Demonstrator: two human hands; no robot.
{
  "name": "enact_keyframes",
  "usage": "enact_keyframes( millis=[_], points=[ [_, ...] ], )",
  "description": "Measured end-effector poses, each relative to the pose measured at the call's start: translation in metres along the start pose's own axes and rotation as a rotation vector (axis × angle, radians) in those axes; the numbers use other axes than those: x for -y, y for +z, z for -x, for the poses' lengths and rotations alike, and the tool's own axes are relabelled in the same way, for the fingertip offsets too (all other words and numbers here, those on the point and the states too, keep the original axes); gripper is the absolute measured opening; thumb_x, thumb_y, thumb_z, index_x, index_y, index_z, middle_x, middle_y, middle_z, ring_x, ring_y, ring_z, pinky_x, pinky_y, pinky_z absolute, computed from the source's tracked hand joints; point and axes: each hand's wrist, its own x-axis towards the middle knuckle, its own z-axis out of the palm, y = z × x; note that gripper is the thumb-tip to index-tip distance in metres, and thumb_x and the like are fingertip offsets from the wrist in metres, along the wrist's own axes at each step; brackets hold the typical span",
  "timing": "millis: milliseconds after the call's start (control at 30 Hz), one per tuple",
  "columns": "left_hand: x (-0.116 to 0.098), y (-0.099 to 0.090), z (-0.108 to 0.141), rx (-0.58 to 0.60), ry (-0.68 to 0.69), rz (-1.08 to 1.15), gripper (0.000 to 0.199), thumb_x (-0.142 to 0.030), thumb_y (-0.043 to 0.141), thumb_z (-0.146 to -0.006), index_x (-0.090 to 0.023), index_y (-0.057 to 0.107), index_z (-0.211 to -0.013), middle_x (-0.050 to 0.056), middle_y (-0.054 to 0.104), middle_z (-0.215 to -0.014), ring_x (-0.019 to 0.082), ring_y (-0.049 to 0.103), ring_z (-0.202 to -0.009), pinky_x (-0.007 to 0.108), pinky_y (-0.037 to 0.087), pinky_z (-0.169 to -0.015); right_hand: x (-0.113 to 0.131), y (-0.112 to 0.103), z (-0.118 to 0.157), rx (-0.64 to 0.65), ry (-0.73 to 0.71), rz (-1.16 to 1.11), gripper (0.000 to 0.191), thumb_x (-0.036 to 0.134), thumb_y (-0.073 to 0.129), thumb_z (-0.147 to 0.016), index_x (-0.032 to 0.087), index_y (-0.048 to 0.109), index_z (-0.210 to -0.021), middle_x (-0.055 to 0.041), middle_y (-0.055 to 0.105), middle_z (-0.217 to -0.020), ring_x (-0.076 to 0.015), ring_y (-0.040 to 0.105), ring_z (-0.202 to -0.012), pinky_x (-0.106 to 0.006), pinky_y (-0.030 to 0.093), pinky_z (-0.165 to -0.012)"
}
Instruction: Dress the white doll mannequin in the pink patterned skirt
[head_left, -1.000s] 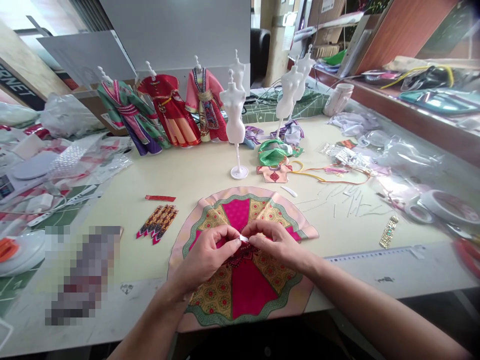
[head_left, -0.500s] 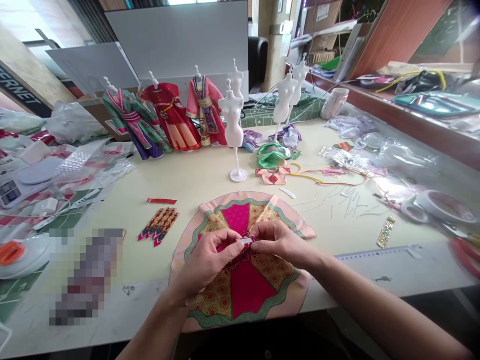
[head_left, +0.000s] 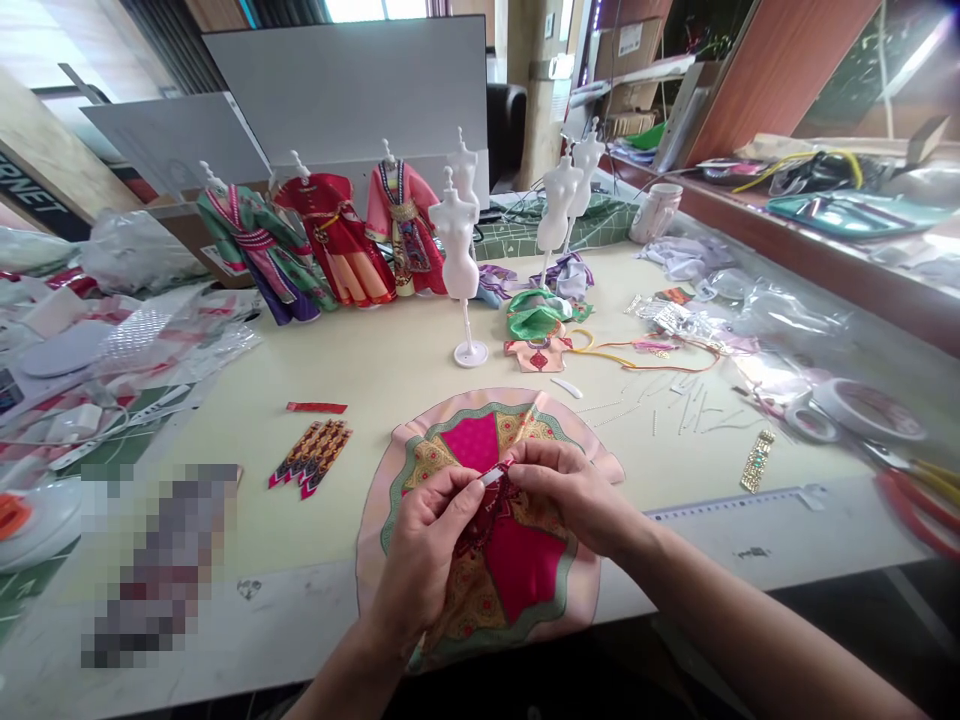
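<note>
A round doll skirt [head_left: 531, 565] with magenta and gold patterned panels, a green wavy band and a pale pink hem lies spread at the table's front edge. Over its middle, my left hand [head_left: 431, 535] pinches the gathered waist between thumb and finger, by a small white strip [head_left: 492, 477]. My right hand [head_left: 562, 490] is closed on the dark red waist edge just right of that strip. Fingertips of both hands nearly meet, and they partly hide the waist. Beyond the skirt stands a bare white doll mannequin [head_left: 459, 260].
Dressed mannequins [head_left: 330, 240] stand at the back left. Patterned fabric pieces [head_left: 311, 455] and a red strip [head_left: 316, 407] lie left of the skirt. To the right are a ruler [head_left: 727, 502], a gold ornament [head_left: 757, 460], tape rolls [head_left: 870, 408] and scissors [head_left: 911, 475].
The pinched waist has turned and lifted slightly, so the white strip now slants up to the right. The skirt's panels have shifted with it. The whole view has moved a little.
</note>
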Motion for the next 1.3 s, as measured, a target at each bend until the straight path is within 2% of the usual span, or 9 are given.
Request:
enact_keyframes(
  millis=[167, 433, 500, 600, 667, 733, 933, 1167, 1300],
  points=[
    [0.008, -0.001, 0.002, -0.054, 0.022, -0.009, 0.012, -0.031, 0.064, -0.082, -0.020, 0.063, -0.085, -0.004, 0.058, -0.070, 0.009, 0.052, -0.068, 0.020, 0.045, -0.068, -0.007, 0.000, 0.002, 0.035, 0.048, -0.076, 0.020, 0.031, 0.073, -0.073, 0.016, 0.060, -0.076, 0.0083, 0.043, -0.051, -0.0022, 0.027, -0.039, -0.018, 0.018, -0.039],
    [0.006, -0.006, 0.004, -0.088, 0.118, -0.430, 0.020, -0.037, 0.057, -0.085, -0.019, 0.061, -0.094, 0.001, 0.064, -0.082, 0.015, 0.059, -0.076, 0.026, 0.049, -0.071, -0.022, 0.004, 0.006, -0.063, -0.016, -0.137, 0.020, 0.031, 0.074, -0.072, 0.016, 0.061, -0.074, 0.0067, 0.045, -0.051, -0.0036, 0.029, -0.041, -0.019, 0.019, -0.040],
    [0.002, -0.004, 0.005, -0.153, 0.267, -0.597, 0.019, -0.032, 0.057, -0.085, -0.021, 0.058, -0.101, 0.002, 0.063, -0.086, 0.016, 0.060, -0.081, 0.029, 0.049, -0.076, -0.023, 0.006, 0.006, -0.090, -0.035, -0.147, 0.020, 0.031, 0.074, -0.071, 0.016, 0.060, -0.074, 0.0059, 0.047, -0.054, -0.0041, 0.032, -0.043, -0.019, 0.020, -0.041],
    [-0.002, -0.001, 0.006, -0.275, 0.699, -0.924, 0.013, -0.020, 0.060, -0.082, -0.023, 0.060, -0.095, 0.003, 0.062, -0.091, 0.019, 0.058, -0.092, 0.034, 0.045, -0.087, -0.024, 0.010, 0.007, -0.108, -0.042, -0.150, 0.022, 0.032, 0.075, -0.071, 0.017, 0.059, -0.073, 0.0064, 0.044, -0.053, -0.0043, 0.030, -0.043, -0.020, 0.020, -0.042],
    [-0.004, 0.000, 0.006, -0.262, 0.929, -1.098, 0.011, -0.014, 0.062, -0.079, -0.023, 0.063, -0.086, 0.003, 0.062, -0.088, 0.020, 0.057, -0.093, 0.036, 0.042, -0.090, -0.024, 0.012, 0.008, -0.109, -0.044, -0.137, 0.023, 0.033, 0.074, -0.072, 0.017, 0.058, -0.072, 0.0073, 0.042, -0.051, -0.0040, 0.027, -0.042, -0.020, 0.019, -0.042],
    [-0.006, 0.000, 0.006, -0.228, 1.019, -1.210, 0.014, -0.011, 0.063, -0.077, -0.022, 0.064, -0.085, 0.002, 0.063, -0.082, 0.019, 0.058, -0.088, 0.038, 0.042, -0.091, -0.023, 0.015, 0.009, -0.124, -0.048, -0.111, 0.025, 0.035, 0.073, -0.072, 0.017, 0.057, -0.071, 0.0079, 0.039, -0.049, -0.0040, 0.026, -0.041, -0.020, 0.018, -0.041],
    [-0.010, 0.002, 0.005, -0.220, 1.036, -1.327, 0.012, -0.012, 0.062, -0.078, -0.022, 0.065, -0.085, 0.001, 0.067, -0.078, 0.019, 0.060, -0.081, 0.043, 0.034, -0.098, -0.022, 0.019, 0.010, -0.212, -0.122, 0.071, 0.023, 0.037, 0.070, -0.070, 0.017, 0.058, -0.070, 0.0059, 0.041, -0.051, -0.0065, 0.032, -0.046, -0.021, 0.025, -0.043],
    [-0.012, 0.003, 0.007, -0.185, 1.057, -1.423, 0.011, -0.010, 0.060, -0.078, -0.019, 0.062, -0.083, 0.002, 0.066, -0.076, 0.019, 0.060, -0.080, 0.046, 0.032, -0.100, -0.028, 0.018, 0.011, -0.317, -0.421, 0.581, 0.007, 0.019, 0.056, -0.078, 0.019, 0.062, -0.073, 0.0019, 0.052, -0.059, -0.0108, 0.044, -0.054, -0.024, 0.036, -0.052],
    [-0.012, 0.004, 0.007, -0.204, 1.061, -1.448, 0.010, -0.009, 0.059, -0.078, -0.019, 0.061, -0.080, 0.001, 0.066, -0.074, 0.019, 0.059, -0.080, 0.047, 0.032, -0.100, -0.026, 0.020, 0.013, -0.322, -0.484, 0.705, 0.010, 0.014, 0.055, -0.076, 0.019, 0.062, -0.070, 0.0013, 0.054, -0.061, -0.0118, 0.047, -0.057, -0.025, 0.038, -0.056]
  ],
)
